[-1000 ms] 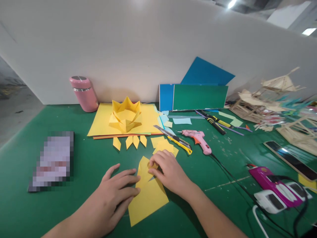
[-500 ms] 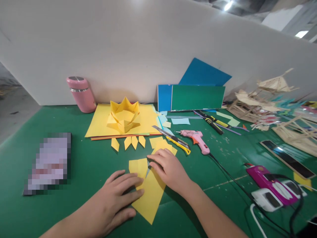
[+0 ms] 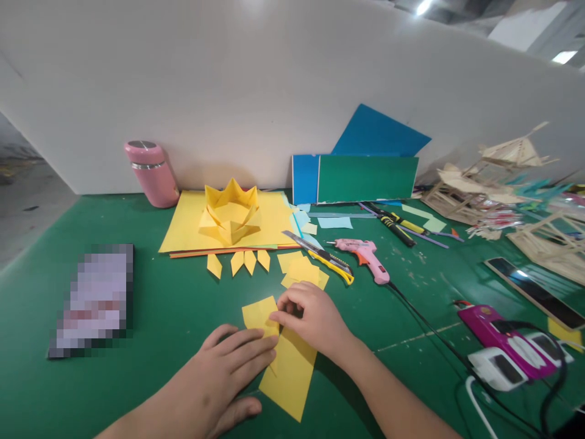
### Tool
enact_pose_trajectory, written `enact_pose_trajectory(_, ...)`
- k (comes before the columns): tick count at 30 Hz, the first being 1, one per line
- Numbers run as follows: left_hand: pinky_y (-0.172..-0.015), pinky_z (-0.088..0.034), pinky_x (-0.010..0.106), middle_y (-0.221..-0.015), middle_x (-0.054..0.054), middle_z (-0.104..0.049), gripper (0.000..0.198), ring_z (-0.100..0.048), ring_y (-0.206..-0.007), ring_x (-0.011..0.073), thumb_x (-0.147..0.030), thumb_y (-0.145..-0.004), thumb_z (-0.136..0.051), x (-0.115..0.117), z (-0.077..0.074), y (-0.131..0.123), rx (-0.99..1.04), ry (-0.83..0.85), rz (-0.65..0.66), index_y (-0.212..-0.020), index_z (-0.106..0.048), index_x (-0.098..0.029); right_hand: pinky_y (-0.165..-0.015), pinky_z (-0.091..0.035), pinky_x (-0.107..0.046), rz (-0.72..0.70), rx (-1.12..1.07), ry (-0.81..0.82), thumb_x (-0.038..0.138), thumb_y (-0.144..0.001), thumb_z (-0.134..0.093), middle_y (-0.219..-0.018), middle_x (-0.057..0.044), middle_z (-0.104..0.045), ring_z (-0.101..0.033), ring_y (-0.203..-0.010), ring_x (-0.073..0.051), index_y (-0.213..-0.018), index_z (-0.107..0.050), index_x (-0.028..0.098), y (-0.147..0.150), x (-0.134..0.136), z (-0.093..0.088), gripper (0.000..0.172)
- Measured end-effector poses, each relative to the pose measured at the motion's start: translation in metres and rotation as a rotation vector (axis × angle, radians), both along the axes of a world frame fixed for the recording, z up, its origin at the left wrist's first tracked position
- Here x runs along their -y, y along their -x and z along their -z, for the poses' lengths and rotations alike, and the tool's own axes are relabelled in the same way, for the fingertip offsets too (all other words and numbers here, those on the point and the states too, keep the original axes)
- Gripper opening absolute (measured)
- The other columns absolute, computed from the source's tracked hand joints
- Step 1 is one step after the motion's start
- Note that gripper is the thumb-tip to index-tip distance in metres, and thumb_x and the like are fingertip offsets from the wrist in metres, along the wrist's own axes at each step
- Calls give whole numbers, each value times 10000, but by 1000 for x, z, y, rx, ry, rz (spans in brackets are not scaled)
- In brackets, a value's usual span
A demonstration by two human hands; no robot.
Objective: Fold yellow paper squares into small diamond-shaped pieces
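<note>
The left hand is lying flat, fingers loose, across the paper on the surface. The right hand is curling over the upper edge; whether it is pinching is unclear. Light pressing could be letting the paper slip, skewing the fold.

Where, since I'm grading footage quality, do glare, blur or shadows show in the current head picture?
Head view: glare on the phone; head view, too: shadow on the green table beside the right forearm; head view again: smeared stick structures at right, coarse pixels masking an item at left.
</note>
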State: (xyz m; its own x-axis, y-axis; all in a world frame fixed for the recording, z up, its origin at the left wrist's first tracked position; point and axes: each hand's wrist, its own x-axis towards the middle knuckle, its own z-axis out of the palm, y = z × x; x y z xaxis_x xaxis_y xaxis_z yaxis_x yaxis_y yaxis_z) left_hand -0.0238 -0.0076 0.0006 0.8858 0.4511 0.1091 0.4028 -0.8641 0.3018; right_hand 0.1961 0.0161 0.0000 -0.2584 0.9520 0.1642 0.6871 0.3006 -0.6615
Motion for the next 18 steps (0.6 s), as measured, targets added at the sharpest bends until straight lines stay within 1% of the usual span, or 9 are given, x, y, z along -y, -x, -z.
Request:
enact_pose_trajectory(3,-1073,-269,311,-1358,-12,-564,427,-503,-1248,199,-443,-935,-495,-1,6,1,15,-50,-17,-1331,-469,-288,-594,-358,-259,-12,39,-33,218,-762,-716,-606,37,-534,-492,-624,-134,-639,-549,193,1,1,2,209)
enact_pose_trajectory(6,-1109,-192,328,-1353,-38,-567,479,-478,-1266,217,-534,-908,-487,-1,9,1,15,-111,-16,-1326,-474,-301,-616,-353,-274,-16,118,-114,218,-819,-644,-610,25,-530,-494,-636,-143,-639,-518,194,3,3,6,222)
enact_pose_trajectory(8,-1117,-168,338,-1345,-38,-575,521,-486,-1253,221,-587,-890,-470,-1,10,0,18,-149,-10,-1321,-480,-295,-619,-346,-281,-25,168,-157,224,-848,-605,-612,18,-528,-492,-636,-149,-637,-503,193,5,4,8,236)
enact_pose_trajectory(11,-1097,-217,361,-1328,-12,-589,524,-516,-1217,224,-619,-882,-445,1,11,-1,15,-184,-21,-1285,-517,-292,-605,-341,-273,-30,167,-174,223,-847,-616,-627,11,-546,-499,-647,-154,-655,-516,188,5,4,10,219)
enact_pose_trajectory(14,-1078,-259,393,-1355,16,-560,502,-516,-1215,227,-617,-891,-421,1,13,-1,9,-200,-51,-1278,-527,-315,-621,-368,-263,-39,88,-176,218,-826,-653,-665,9,-584,-519,-676,-155,-705,-555,186,5,4,10,159)
enact_pose_trajectory(16,-1084,-257,428,-1361,13,-550,505,-493,-1237,250,-624,-886,-422,2,16,0,20,-216,-63,-1289,-520,-335,-637,-389,-262,-49,31,-195,210,-837,-635,-691,6,-610,-537,-689,-152,-726,-577,189,6,5,10,126)
enact_pose_trajectory(18,-1090,-249,474,-1360,-3,-548,519,-450,-1272,294,-637,-868,-444,2,19,1,20,-225,-69,-1300,-514,-355,-644,-404,-263,-48,-22,-219,210,-862,-598,-696,4,-629,-556,-684,-148,-741,-599,193,7,7,10,123)
